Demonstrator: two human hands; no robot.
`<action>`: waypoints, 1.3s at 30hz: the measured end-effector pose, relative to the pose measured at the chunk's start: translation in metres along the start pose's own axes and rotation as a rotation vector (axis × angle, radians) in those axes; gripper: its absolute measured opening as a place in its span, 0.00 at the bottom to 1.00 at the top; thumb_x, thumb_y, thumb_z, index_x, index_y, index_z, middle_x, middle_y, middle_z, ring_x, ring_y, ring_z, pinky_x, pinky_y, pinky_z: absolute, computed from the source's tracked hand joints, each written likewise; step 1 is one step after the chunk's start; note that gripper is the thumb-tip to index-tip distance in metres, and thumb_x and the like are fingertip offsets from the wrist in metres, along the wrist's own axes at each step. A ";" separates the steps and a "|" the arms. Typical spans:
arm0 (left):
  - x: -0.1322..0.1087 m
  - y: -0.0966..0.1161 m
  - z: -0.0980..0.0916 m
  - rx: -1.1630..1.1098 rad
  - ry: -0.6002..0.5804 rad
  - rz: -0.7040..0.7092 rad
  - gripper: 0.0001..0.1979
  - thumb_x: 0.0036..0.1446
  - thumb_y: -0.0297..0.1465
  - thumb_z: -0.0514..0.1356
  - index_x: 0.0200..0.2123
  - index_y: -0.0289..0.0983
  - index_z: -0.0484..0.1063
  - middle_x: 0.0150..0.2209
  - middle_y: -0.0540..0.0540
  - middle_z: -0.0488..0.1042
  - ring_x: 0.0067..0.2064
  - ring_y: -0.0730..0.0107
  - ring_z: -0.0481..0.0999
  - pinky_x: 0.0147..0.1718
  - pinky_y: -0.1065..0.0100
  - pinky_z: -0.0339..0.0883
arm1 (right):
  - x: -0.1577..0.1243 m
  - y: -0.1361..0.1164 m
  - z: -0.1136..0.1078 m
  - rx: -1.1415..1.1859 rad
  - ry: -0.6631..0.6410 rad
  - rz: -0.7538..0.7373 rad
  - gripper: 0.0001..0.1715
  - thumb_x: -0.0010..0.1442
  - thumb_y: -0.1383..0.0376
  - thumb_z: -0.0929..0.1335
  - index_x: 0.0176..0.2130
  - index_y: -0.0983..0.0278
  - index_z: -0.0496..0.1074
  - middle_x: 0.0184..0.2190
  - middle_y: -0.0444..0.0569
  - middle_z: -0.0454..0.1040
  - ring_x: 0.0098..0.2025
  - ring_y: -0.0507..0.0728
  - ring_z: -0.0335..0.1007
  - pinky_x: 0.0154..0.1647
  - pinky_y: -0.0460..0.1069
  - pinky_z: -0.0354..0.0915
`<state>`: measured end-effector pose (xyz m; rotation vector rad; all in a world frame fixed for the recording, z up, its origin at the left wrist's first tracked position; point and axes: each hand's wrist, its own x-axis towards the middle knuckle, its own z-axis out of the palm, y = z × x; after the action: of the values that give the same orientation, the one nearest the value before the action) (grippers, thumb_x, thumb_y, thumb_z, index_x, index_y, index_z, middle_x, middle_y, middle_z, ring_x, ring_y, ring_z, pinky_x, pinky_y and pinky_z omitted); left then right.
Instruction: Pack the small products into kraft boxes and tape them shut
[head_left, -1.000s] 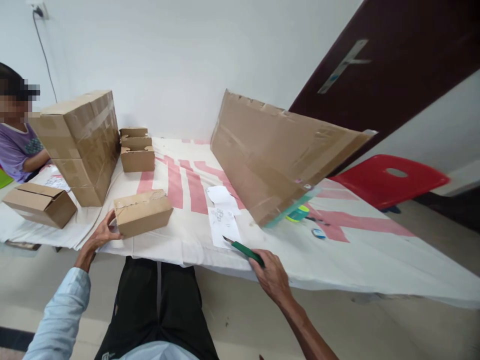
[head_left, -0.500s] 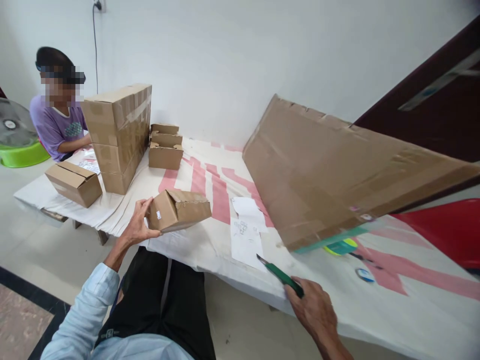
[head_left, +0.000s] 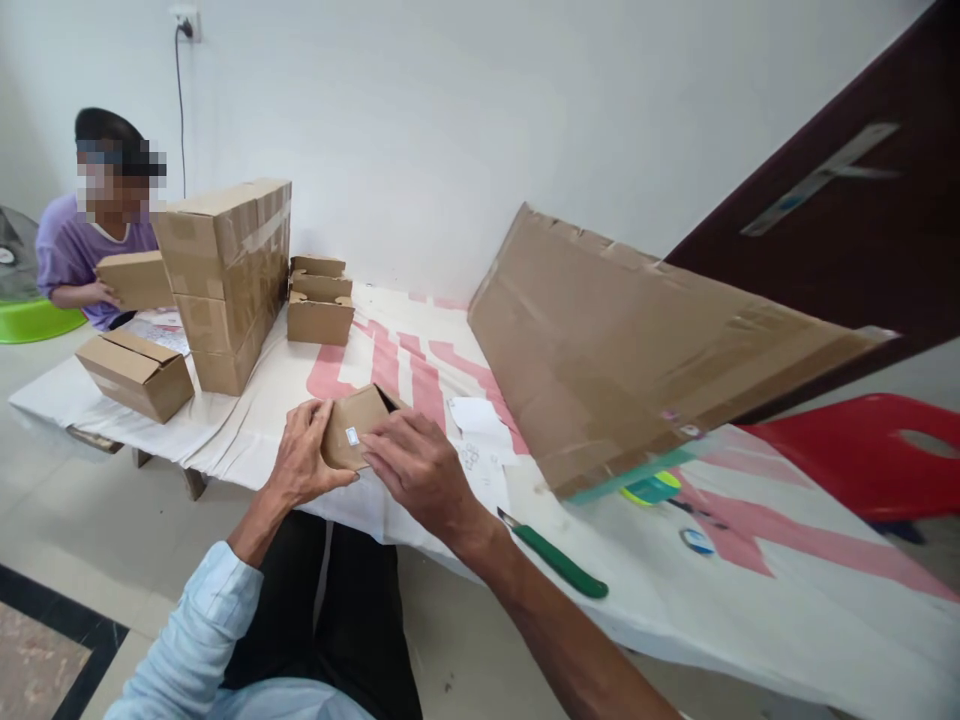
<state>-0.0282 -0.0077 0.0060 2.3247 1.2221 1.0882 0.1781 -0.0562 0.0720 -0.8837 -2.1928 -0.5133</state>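
Between my hands, over the front edge of the table, is a small cardboard box (head_left: 346,422) with a little white label on the end facing me. My left hand (head_left: 304,455) grips its left side, thumb low and fingers along the upper edge. At its right side my right hand (head_left: 416,465) has curled fingers on the box by a dark gap along the top edge; the fingertips are partly hidden. A green utility knife (head_left: 559,555) lies on the tablecloth right of my right forearm, its blade pointing away to the left.
Stacked taped cartons (head_left: 232,290) stand left of several open boxes (head_left: 320,310). A closed box (head_left: 136,375) sits near the left end. Printed papers (head_left: 480,440), a large cardboard sheet (head_left: 637,350), a tape roll (head_left: 697,541) and a red chair (head_left: 847,450) are rightward. A co-worker (head_left: 97,230) holds a box.
My right hand has let go of the utility knife, leaving it on the table, and moved left onto the box. The box has turned its labelled end towards me. The co-worker now holds up a box.
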 end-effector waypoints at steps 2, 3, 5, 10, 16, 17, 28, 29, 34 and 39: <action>0.001 0.004 0.001 0.007 -0.002 0.008 0.61 0.39 0.36 0.79 0.74 0.41 0.53 0.65 0.35 0.61 0.66 0.38 0.63 0.64 0.40 0.64 | 0.005 0.012 0.007 -0.023 -0.105 -0.051 0.08 0.69 0.71 0.70 0.38 0.63 0.79 0.37 0.52 0.78 0.43 0.61 0.68 0.47 0.55 0.68; 0.001 0.005 0.002 0.009 -0.001 0.012 0.61 0.39 0.35 0.79 0.74 0.41 0.54 0.65 0.35 0.61 0.66 0.38 0.63 0.64 0.41 0.64 | 0.006 0.018 0.009 -0.033 -0.161 -0.068 0.07 0.68 0.71 0.70 0.37 0.62 0.79 0.37 0.51 0.78 0.43 0.61 0.68 0.46 0.55 0.67; 0.001 0.007 0.002 0.011 0.002 0.020 0.60 0.39 0.34 0.79 0.73 0.40 0.55 0.65 0.34 0.62 0.66 0.38 0.63 0.64 0.42 0.64 | 0.007 0.028 0.013 -0.049 -0.263 -0.090 0.06 0.66 0.72 0.72 0.37 0.62 0.79 0.38 0.50 0.78 0.44 0.61 0.68 0.46 0.55 0.65; 0.001 0.009 0.003 0.001 0.003 0.027 0.59 0.39 0.34 0.78 0.73 0.41 0.55 0.65 0.35 0.62 0.65 0.38 0.63 0.64 0.41 0.64 | 0.014 0.035 0.016 -0.116 -0.371 -0.151 0.07 0.65 0.72 0.72 0.37 0.61 0.80 0.36 0.50 0.77 0.44 0.61 0.67 0.45 0.54 0.61; 0.003 0.011 0.002 -0.001 -0.011 0.023 0.59 0.39 0.34 0.78 0.73 0.39 0.56 0.64 0.34 0.62 0.65 0.38 0.62 0.64 0.42 0.64 | 0.016 0.038 0.022 -0.155 -0.386 -0.196 0.15 0.67 0.74 0.68 0.31 0.62 0.79 0.33 0.51 0.74 0.39 0.59 0.63 0.40 0.54 0.56; 0.003 0.011 0.002 0.000 -0.013 0.025 0.59 0.39 0.34 0.78 0.73 0.38 0.56 0.64 0.34 0.62 0.65 0.38 0.62 0.64 0.42 0.64 | 0.015 0.039 0.023 -0.152 -0.388 -0.202 0.15 0.67 0.74 0.68 0.31 0.62 0.79 0.33 0.51 0.74 0.39 0.59 0.62 0.40 0.54 0.56; 0.004 0.011 0.001 -0.003 -0.029 0.028 0.59 0.39 0.33 0.77 0.73 0.40 0.55 0.64 0.35 0.62 0.65 0.38 0.62 0.64 0.41 0.64 | 0.008 0.042 0.031 -0.102 -0.336 -0.257 0.16 0.70 0.74 0.65 0.34 0.64 0.78 0.32 0.52 0.73 0.39 0.60 0.63 0.41 0.54 0.58; 0.004 0.012 0.001 -0.004 -0.031 0.032 0.59 0.40 0.33 0.77 0.73 0.40 0.55 0.64 0.35 0.62 0.65 0.38 0.62 0.63 0.41 0.64 | 0.007 0.042 0.032 -0.083 -0.325 -0.248 0.16 0.70 0.74 0.64 0.34 0.64 0.78 0.32 0.52 0.74 0.39 0.60 0.63 0.41 0.54 0.59; 0.006 0.015 0.002 0.000 -0.036 0.038 0.59 0.40 0.33 0.78 0.74 0.41 0.55 0.64 0.35 0.62 0.65 0.37 0.62 0.63 0.40 0.64 | 0.014 0.039 0.029 0.159 -0.227 -0.016 0.18 0.71 0.72 0.62 0.32 0.62 0.73 0.33 0.51 0.75 0.38 0.59 0.68 0.42 0.53 0.64; 0.004 0.004 -0.004 -0.019 -0.044 0.027 0.60 0.39 0.32 0.78 0.74 0.43 0.55 0.66 0.35 0.62 0.66 0.38 0.63 0.64 0.40 0.65 | 0.015 0.047 0.000 0.575 0.045 0.456 0.11 0.70 0.63 0.67 0.35 0.61 0.72 0.33 0.46 0.74 0.35 0.55 0.70 0.38 0.50 0.67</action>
<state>-0.0276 -0.0067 0.0129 2.3444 1.1623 1.0478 0.2039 -0.0173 0.0872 -0.9826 -1.8550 0.3018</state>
